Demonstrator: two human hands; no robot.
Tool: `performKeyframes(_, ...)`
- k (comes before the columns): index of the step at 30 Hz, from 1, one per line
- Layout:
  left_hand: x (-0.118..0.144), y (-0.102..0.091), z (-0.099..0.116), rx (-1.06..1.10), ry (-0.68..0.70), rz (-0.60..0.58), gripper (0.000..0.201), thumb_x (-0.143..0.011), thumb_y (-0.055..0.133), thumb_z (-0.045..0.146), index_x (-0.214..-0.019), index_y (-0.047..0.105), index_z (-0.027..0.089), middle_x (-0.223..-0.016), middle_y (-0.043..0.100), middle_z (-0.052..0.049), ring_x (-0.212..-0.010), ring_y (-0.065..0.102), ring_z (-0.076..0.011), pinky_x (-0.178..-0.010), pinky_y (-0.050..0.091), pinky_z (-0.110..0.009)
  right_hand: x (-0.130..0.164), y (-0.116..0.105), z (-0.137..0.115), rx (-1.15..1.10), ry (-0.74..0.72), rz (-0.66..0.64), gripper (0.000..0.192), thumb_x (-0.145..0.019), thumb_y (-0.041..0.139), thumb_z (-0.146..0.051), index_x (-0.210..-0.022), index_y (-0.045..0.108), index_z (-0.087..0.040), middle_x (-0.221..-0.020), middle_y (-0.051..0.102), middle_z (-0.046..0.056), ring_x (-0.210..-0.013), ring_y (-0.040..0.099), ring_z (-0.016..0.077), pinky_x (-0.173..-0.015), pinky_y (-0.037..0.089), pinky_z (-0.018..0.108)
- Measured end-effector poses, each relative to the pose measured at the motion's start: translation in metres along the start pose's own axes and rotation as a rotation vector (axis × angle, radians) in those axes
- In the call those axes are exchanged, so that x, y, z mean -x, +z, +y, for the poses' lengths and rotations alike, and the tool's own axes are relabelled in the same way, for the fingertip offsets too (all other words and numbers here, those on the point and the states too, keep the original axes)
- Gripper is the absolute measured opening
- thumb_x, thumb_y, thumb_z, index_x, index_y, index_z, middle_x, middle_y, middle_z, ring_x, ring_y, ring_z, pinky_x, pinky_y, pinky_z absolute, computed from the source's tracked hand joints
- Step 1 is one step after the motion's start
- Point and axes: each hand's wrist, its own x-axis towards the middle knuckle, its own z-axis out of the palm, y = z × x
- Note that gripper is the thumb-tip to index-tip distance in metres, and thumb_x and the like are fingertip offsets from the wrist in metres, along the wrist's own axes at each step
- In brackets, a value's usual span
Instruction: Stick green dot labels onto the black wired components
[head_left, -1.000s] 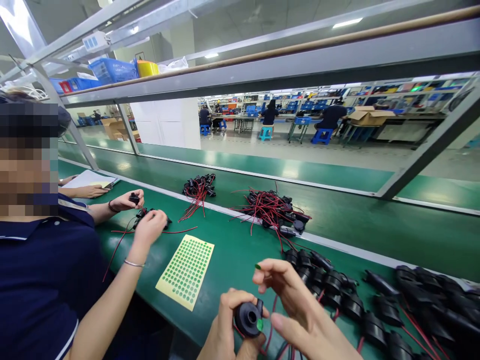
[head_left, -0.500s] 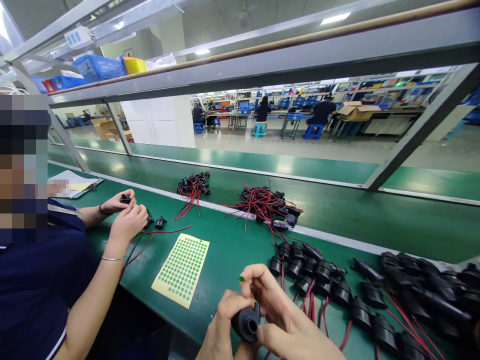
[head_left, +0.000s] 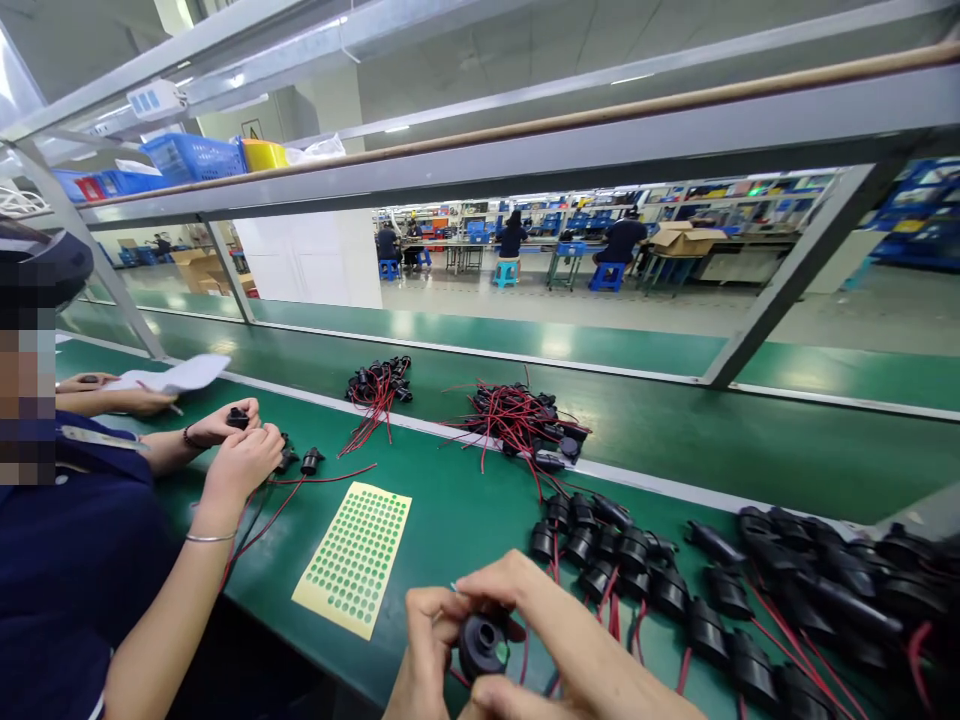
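Observation:
At the bottom middle, my left hand (head_left: 424, 650) grips a round black part (head_left: 480, 645) with a hole in its face. My right hand (head_left: 551, 635) curls over the same part from the right, fingers on its top edge and thumb below. Red wires trail down from the part. A yellow sheet of small green round stickers (head_left: 354, 558) lies on the green bench to the left of my hands. A row of several like black parts with red wires (head_left: 645, 580) lies to the right.
A co-worker in dark blue sits at the left; that person's hands (head_left: 244, 455) hold small black parts. Two heaps of black parts with red wires (head_left: 525, 425) lie on the green belt (head_left: 712, 440). Blue crates (head_left: 191, 155) stand on the overhead rack. People sit far behind.
The green sticker seen on my right fingertip before is no longer visible; my right hand has closed down over the black part. The view shifted slightly left.

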Motion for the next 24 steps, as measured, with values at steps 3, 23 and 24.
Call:
performKeyframes(3,-0.023,-0.05,0.017,-0.004,0.033,-0.026,0.034,-0.101,0.069,0.039,-0.131,0.067,0.024,-0.135,0.07,-0.011,-0.114,0.071,-0.0269,-0.092,0.065,-0.047,0.003,-0.016,0.003,0.022,0.01,0.104,0.052,-0.087,0.072,-0.01,-0.133,0.06,-0.031,-0.116,0.073,0.003,-0.106,0.071,0.021,-0.095,0.057,0.031)
performKeyframes(23,-0.154,-0.367,-0.032,0.026,0.311,-0.071,0.024,-0.081,0.082,0.047,-0.078,0.069,0.028,-0.075,0.059,0.016,-0.057,0.064,-0.0003,-0.055,0.048,-0.009,-0.004,-0.164,0.162,0.723,0.664,0.203,0.023,-0.106,0.069,-0.034,-0.122,0.071,-0.018,-0.116,0.075,0.006,-0.096,0.075,0.0209,-0.085,0.064,0.04)
performKeyframes(24,-0.155,-0.368,-0.032,0.015,0.312,-0.067,0.025,-0.081,0.083,0.047,-0.077,0.068,0.027,-0.075,0.059,0.016,-0.057,0.064,-0.0004,-0.056,0.048,-0.009,-0.02,-0.164,0.166,0.747,0.616,0.221,0.025,-0.107,0.069,-0.034,-0.126,0.07,-0.019,-0.122,0.074,0.007,-0.101,0.075,0.0226,-0.088,0.064,0.042)
